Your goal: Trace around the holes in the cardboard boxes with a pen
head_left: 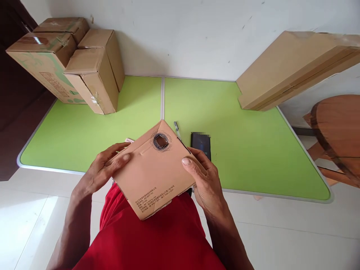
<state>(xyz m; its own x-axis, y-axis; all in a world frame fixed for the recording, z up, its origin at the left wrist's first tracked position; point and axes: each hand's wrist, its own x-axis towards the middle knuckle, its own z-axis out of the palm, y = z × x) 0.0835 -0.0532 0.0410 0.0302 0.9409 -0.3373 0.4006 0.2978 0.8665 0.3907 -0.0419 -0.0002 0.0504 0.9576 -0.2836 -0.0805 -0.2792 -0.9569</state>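
Note:
I hold a flat brown cardboard piece (153,176) in front of my red shirt, tilted like a diamond. It has a scribbled black ring around a small cut hole (161,141) near its top corner and small printed text near its lower edge. My left hand (105,167) grips its left edge with the thumb on top. My right hand (204,178) grips its right edge, thumb pressed on the face.
A green table (242,150) lies ahead against a white wall. A dark phone (200,144) and a pen (177,129) lie on it behind the cardboard. Stacked cardboard boxes (81,63) stand back left, a long flat box (292,71) back right. A wooden chair (337,131) stands at right.

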